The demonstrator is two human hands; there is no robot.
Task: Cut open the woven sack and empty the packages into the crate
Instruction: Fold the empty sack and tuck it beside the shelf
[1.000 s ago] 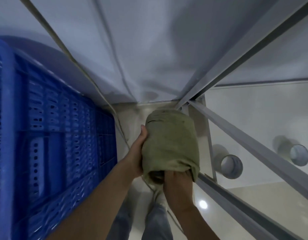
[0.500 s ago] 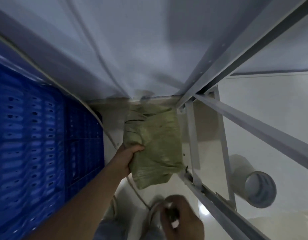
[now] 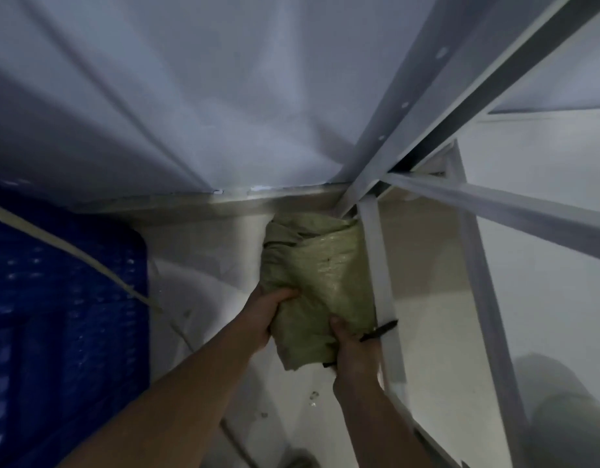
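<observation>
Back up on the woven sack point(image 3: 317, 285) since a moment ago, the right hand point(image 3: 354, 352) pinches its near corner beside a dark tool point(image 3: 379, 331). Left hand point(image 3: 264, 319) grips its left side. Blue crate point(image 3: 65, 319) stands well left.

The blue crate point(image 3: 65, 319) at the left of the frame is cut off by the left and bottom edges, and its perforations are blurred. The sack point(image 3: 317, 282) conceals its contents; its near end is covered by the left hand point(image 3: 263, 320) and right hand point(image 3: 354, 354). A thin dark tool point(image 3: 379, 331) protrudes from the right hand; type cannot be determined. A grey shape point(image 3: 558, 393) at lower right is indistinct.
</observation>
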